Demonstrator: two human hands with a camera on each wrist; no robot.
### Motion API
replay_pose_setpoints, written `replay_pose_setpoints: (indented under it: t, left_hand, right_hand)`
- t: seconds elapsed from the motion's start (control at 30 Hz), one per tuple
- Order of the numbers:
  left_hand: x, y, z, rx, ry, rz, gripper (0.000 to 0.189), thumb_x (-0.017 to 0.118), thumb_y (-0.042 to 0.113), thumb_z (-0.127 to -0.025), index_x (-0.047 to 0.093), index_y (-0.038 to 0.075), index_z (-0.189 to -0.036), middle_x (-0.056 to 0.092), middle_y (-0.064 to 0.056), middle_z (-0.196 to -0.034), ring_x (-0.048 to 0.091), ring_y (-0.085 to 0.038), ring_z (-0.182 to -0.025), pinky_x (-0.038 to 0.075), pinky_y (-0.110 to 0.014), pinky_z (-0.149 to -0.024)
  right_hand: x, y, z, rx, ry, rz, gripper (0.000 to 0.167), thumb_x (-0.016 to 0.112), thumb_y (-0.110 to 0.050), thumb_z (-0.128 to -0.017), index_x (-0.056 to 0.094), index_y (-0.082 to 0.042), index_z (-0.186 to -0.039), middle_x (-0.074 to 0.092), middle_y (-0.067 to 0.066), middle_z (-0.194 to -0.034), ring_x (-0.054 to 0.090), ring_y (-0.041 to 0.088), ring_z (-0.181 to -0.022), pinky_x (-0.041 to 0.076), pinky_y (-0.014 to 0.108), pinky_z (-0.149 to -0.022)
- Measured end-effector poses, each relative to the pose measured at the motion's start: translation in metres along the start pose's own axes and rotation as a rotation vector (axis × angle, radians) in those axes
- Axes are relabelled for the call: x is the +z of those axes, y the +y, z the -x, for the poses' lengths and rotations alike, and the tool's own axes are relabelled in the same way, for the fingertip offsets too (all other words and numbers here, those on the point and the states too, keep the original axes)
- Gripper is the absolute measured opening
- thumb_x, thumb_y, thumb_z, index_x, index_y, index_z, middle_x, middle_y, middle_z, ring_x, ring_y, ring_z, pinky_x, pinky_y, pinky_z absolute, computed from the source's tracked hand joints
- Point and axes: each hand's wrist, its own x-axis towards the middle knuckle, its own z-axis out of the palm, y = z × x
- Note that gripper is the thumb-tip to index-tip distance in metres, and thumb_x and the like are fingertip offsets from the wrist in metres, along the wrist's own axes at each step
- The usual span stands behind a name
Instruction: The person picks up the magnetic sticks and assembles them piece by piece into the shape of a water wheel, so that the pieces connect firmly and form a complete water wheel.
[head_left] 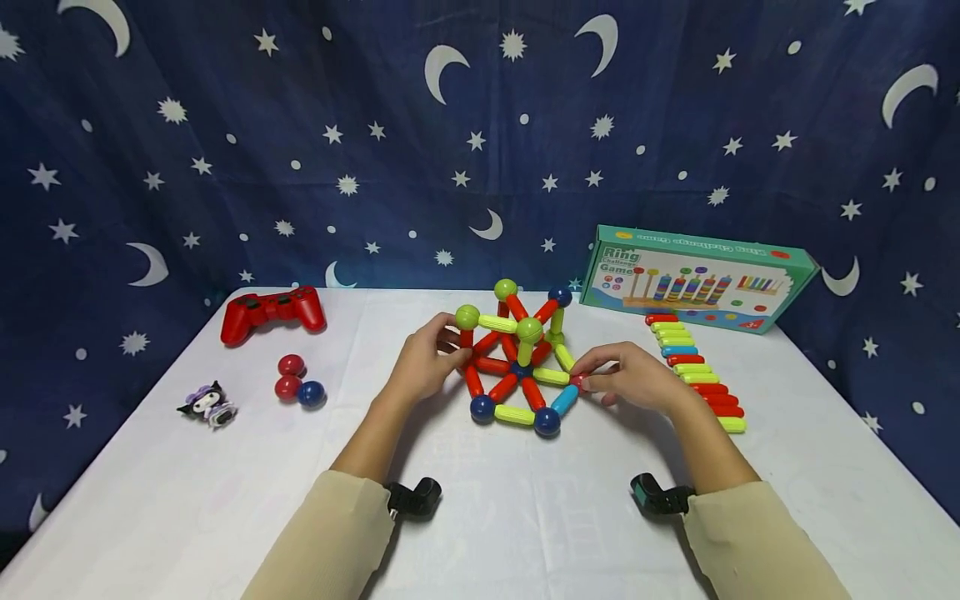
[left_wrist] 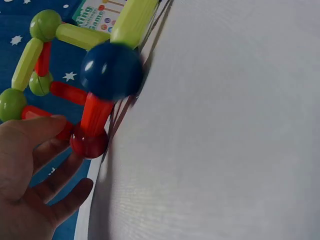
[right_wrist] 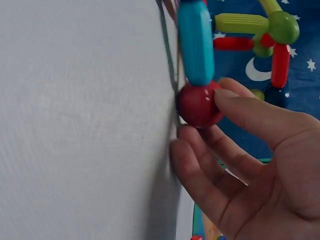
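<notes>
Head cam: ball-and-stick model (head_left: 521, 369) stands mid-table on white cloth (head_left: 480, 542), btwn both hands. L hand (head_left: 418, 364) at model's 9 o'clock: thumb + finger pinch upright red stick (left_wrist: 37, 113) under a lime ball (head_left: 467, 317); other fingers apart. R hand (head_left: 637, 375) at 3 o'clock: thumb + fingertips clamped on red ball (right_wrist: 199, 106), which touches end of cyan stick (right_wrist: 196, 47); that stick runs approx 7 o'clock to navy ball (head_left: 547, 422).

Rest, clocked from model: loose balls (head_left: 287, 387) (2 red, 1 navy) near 9 o'clock, w/ figurine (head_left: 208, 406) just beyond; red game controller (head_left: 273, 312) btwn 9 & 10; Ring Challenge Game box (head_left: 693, 279) at 2; row of loose sticks (head_left: 692, 368) at 3, past R hand.
</notes>
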Motion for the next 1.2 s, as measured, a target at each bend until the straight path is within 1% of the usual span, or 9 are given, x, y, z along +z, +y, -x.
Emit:
replay_pose_setpoints:
  t: [0.13, 0.27, 0.43, 0.53, 0.63, 0.73, 0.87, 1.07, 1.2]
  left_hand:
    - [0.002, -0.002, 0.005, 0.028, -0.008, 0.001, 0.042, 0.071, 0.007, -0.093, 0.063, 0.012, -0.134, 0.076, -0.016, -0.112, 0.073, -0.032, -0.103, 0.056, -0.049, -0.096]
    - [0.004, -0.003, 0.008, 0.021, 0.002, -0.005, 0.041, 0.071, 0.009, -0.094, 0.064, 0.014, -0.134, 0.075, -0.014, -0.113, 0.072, -0.031, -0.103, 0.059, -0.046, -0.09]
    - [0.003, -0.002, 0.011, 0.004, 0.018, -0.006, 0.038, 0.072, 0.01, -0.094, 0.065, 0.015, -0.131, 0.075, -0.012, -0.111, 0.072, -0.03, -0.103, 0.06, -0.04, -0.082]
    - [0.002, -0.003, 0.013, 0.0, 0.025, -0.011, 0.038, 0.072, 0.011, -0.094, 0.065, 0.016, -0.131, 0.076, -0.012, -0.11, 0.071, -0.029, -0.103, 0.06, -0.038, -0.079]
    - [0.002, -0.004, 0.014, -0.003, 0.03, -0.015, 0.038, 0.072, 0.011, -0.094, 0.065, 0.016, -0.131, 0.076, -0.011, -0.11, 0.072, -0.029, -0.103, 0.06, -0.039, -0.08]
    - [0.002, -0.003, 0.016, -0.006, 0.032, -0.01, 0.038, 0.072, 0.01, -0.094, 0.065, 0.016, -0.13, 0.076, -0.011, -0.11, 0.072, -0.028, -0.103, 0.058, -0.044, -0.087]
    - [0.004, -0.003, 0.018, -0.008, 0.035, 0.019, 0.038, 0.072, 0.008, -0.093, 0.065, 0.015, -0.13, 0.077, -0.012, -0.11, 0.073, -0.029, -0.103, 0.057, -0.047, -0.094]
    - [0.007, -0.001, 0.018, -0.014, 0.035, 0.042, 0.038, 0.072, 0.008, -0.094, 0.066, 0.016, -0.13, 0.076, -0.012, -0.11, 0.072, -0.029, -0.103, 0.061, -0.04, -0.083]
    - [0.008, -0.001, 0.017, -0.018, 0.031, 0.046, 0.037, 0.073, 0.008, -0.093, 0.067, 0.016, -0.129, 0.076, -0.011, -0.108, 0.072, -0.029, -0.102, 0.06, -0.036, -0.078]
  right_hand:
    - [-0.002, 0.003, -0.008, -0.002, 0.055, 0.027, 0.022, 0.068, -0.015, -0.098, 0.076, -0.011, -0.119, 0.072, 0.012, -0.119, 0.067, 0.023, -0.089, 0.056, 0.033, -0.075]
    - [-0.004, 0.003, -0.013, -0.007, 0.092, 0.062, 0.021, 0.067, -0.013, -0.098, 0.076, -0.011, -0.117, 0.073, 0.012, -0.119, 0.066, 0.024, -0.088, 0.055, 0.034, -0.073]
    - [-0.006, 0.001, -0.016, -0.006, 0.099, 0.078, 0.023, 0.066, -0.013, -0.098, 0.076, -0.011, -0.118, 0.072, 0.013, -0.122, 0.067, 0.024, -0.094, 0.057, 0.034, -0.076]
    - [-0.01, 0.001, -0.01, -0.007, 0.104, 0.071, 0.026, 0.066, -0.015, -0.098, 0.075, -0.01, -0.122, 0.07, 0.015, -0.127, 0.068, 0.026, -0.101, 0.06, 0.035, -0.081]
    - [-0.018, 0.001, 0.004, -0.034, 0.126, 0.099, 0.028, 0.067, -0.017, -0.098, 0.073, -0.008, -0.124, 0.07, 0.018, -0.128, 0.068, 0.029, -0.106, 0.059, 0.036, -0.085]
    - [-0.03, 0.004, 0.023, -0.056, 0.159, 0.17, 0.029, 0.068, -0.02, -0.099, 0.073, -0.007, -0.124, 0.072, 0.016, -0.123, 0.067, 0.029, -0.107, 0.056, 0.035, -0.088]
    - [-0.048, 0.017, 0.053, -0.039, 0.185, 0.252, 0.028, 0.071, -0.023, -0.098, 0.074, -0.008, -0.121, 0.075, 0.009, -0.117, 0.066, 0.024, -0.104, 0.054, 0.031, -0.086]
    - [-0.073, 0.045, 0.096, 0.011, 0.182, 0.348, 0.022, 0.074, -0.019, -0.094, 0.076, -0.007, -0.114, 0.075, 0.006, -0.108, 0.063, 0.013, -0.091, 0.054, 0.024, -0.071]
    - [-0.08, 0.06, 0.115, 0.065, 0.174, 0.439, 0.021, 0.075, -0.015, -0.091, 0.076, -0.008, -0.11, 0.074, 0.006, -0.106, 0.063, 0.014, -0.089, 0.053, 0.024, -0.067]
